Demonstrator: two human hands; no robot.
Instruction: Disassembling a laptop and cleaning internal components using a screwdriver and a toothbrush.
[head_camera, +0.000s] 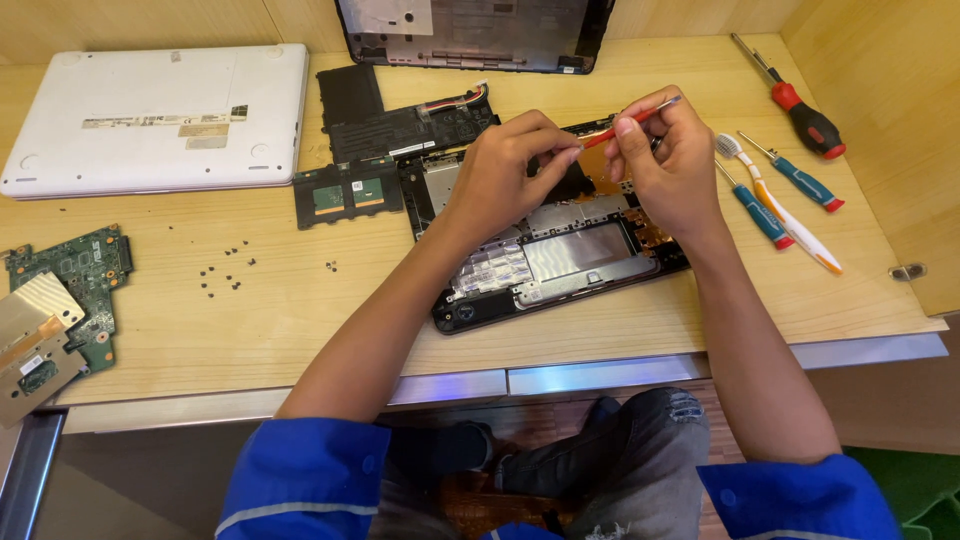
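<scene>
Landmark: the opened laptop base (545, 262), lying tilted on the wooden table (250, 330).

Near the table's front edge, left of the base, a green circuit board (85, 275) lies with a metal shield plate (35, 345) partly over it. Between board and base, small dark screws (225, 272) are scattered.

Over the base's far half, both hands meet. The left hand (500, 175) hovers with fingers curled and thumb and forefinger pinched together at the tip end of a thin red tool (625, 125); whether they grip the tip or a small part cannot be told. The right hand (672, 160) has its fingers closed on the tool's shaft, its metal end projecting up and right.

Right of the base lie two blue screwdrivers (760, 215), a toothbrush (785, 215) and, farther, a red screwdriver (800, 110).

Left of the base sits a trackpad board (348, 192); beyond it a black battery (405, 122). Far left, a white laptop (160, 118) lies closed. Behind the base, a black cover (470, 35) rests at the table's back.
</scene>
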